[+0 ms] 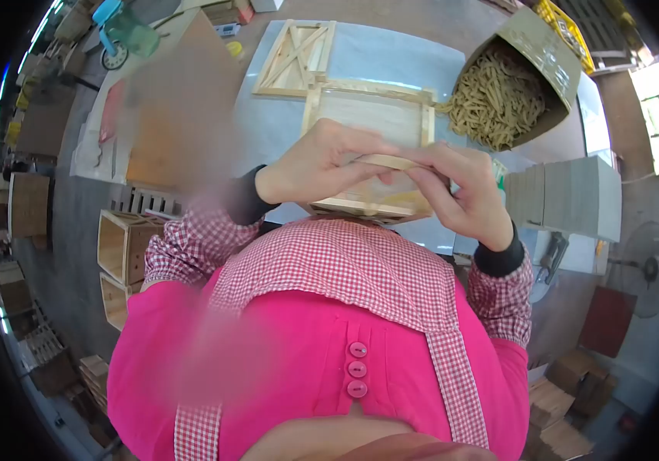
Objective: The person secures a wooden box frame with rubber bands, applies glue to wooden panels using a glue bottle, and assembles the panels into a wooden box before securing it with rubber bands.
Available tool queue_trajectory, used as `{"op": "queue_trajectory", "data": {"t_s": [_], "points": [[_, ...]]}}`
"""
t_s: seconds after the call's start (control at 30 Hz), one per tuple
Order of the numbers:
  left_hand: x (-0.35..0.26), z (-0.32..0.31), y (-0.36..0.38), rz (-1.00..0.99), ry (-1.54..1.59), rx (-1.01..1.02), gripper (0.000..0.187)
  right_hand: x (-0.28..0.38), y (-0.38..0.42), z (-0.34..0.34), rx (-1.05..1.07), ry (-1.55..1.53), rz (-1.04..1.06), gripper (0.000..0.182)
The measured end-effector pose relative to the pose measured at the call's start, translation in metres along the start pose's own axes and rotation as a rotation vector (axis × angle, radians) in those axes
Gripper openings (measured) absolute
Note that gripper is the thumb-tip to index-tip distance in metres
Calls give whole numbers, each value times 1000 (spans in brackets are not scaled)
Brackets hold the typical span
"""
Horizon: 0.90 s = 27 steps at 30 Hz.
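A tan rubber band [388,161] is stretched between my two hands, above a wooden crate. My left hand [318,163] pinches one end of it. The other end is in the closed fingers of my right hand [464,188]. Below them is the pale wooden crate [428,127], with a framed side and a clear sheet across it; my hands and forearms cover part of it. Behind the crate lies a wooden panel with crossed slats [293,61], on the blue-covered table [395,54].
A tilted cardboard box [548,50] full of tan bands [498,100] stands at the table's right. Grey stacked boards [575,200] are beside my right arm. Open wooden boxes [118,246] sit at left. A green bottle [133,34] stands on the far-left table.
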<state>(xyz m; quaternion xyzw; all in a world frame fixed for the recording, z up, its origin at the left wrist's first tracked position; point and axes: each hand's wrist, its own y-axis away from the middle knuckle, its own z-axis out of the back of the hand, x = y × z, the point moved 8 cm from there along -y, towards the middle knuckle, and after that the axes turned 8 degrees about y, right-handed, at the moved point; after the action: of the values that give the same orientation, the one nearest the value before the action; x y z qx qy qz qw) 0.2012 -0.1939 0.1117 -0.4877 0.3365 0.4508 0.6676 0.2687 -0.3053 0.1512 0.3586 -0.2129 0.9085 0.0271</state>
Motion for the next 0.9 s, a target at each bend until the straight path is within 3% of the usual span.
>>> {"op": "queue_trajectory", "data": {"t_s": [0.1, 0.2, 0.27, 0.33, 0.37, 0.43, 0.53, 0.67, 0.73, 0.83, 0.9], "points": [[1, 30, 21, 21, -148, -75, 25, -9, 0, -4, 98, -74, -124, 8], [4, 69, 29, 29, -373, -146, 7, -1, -4, -1, 161, 75, 165, 13], [20, 101, 28, 46, -458, -176, 11, -39, -16, 24, -4, 345, 236, 23], [48, 134, 29, -1, -835, -205, 14, -123, -27, 44, -23, 462, 58, 33], [55, 136, 33, 9, -839, -210, 14, -144, -24, 46, -18, 454, 65, 33], [67, 137, 35, 39, -799, -240, 18, -186, -24, 49, -7, 403, -178, 34], [65, 130, 49, 73, -733, -238, 18, -158, -1, 34, -61, 324, -50, 33], [22, 83, 81, 141, -581, -230, 14, -95, 34, 24, 73, 274, 71, 29], [16, 54, 93, 274, -279, -114, 21, -81, 50, 11, 120, 239, 20, 29], [21, 52, 103, 285, -304, -136, 26, -70, 66, -12, 227, 169, -81, 30], [24, 47, 111, 290, -301, -147, 29, -65, 63, -16, 151, 218, -83, 32]]}}
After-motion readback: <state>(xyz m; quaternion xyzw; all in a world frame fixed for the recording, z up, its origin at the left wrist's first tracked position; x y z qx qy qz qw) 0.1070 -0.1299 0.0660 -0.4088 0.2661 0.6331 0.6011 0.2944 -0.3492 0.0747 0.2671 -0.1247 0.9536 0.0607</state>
